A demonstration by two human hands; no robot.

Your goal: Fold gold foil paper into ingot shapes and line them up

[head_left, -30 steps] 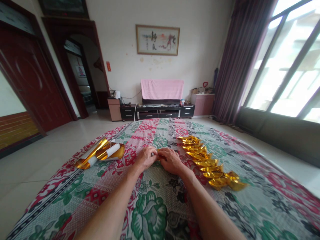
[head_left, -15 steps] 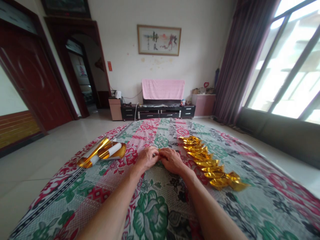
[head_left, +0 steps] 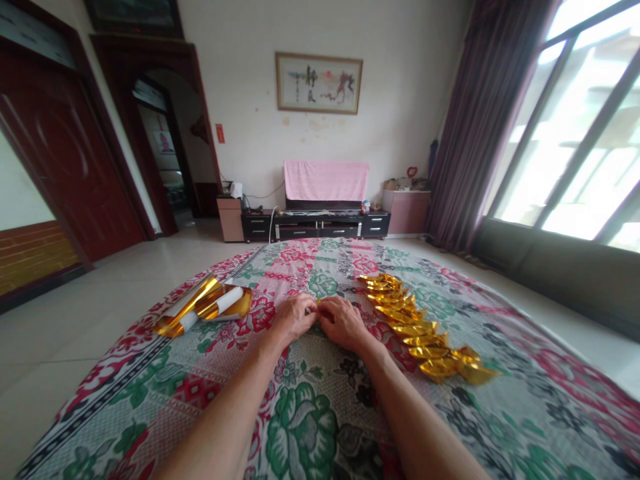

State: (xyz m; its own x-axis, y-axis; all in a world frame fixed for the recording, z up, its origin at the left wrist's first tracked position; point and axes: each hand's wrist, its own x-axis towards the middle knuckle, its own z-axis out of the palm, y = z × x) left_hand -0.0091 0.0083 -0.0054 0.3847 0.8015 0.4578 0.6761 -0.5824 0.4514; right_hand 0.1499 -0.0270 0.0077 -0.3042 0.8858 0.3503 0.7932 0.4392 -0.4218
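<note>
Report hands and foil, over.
Both hands, left and right, meet fingertip to fingertip over the cloth. Foil piece between them, mostly hidden. Folded foil row to the right, foil sheets left; neither between the hands.

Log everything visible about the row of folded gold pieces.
The row of folded gold pieces is shiny and creased, seemingly foil or foil paper. Most pieces are boat-like with pointed ends, packed closely one behind another. The row lies on the patterned cloth, slanting from beyond the right hand towards the near right, where the last pieces bunch together and look blurred. Neither hand touches it.
</note>
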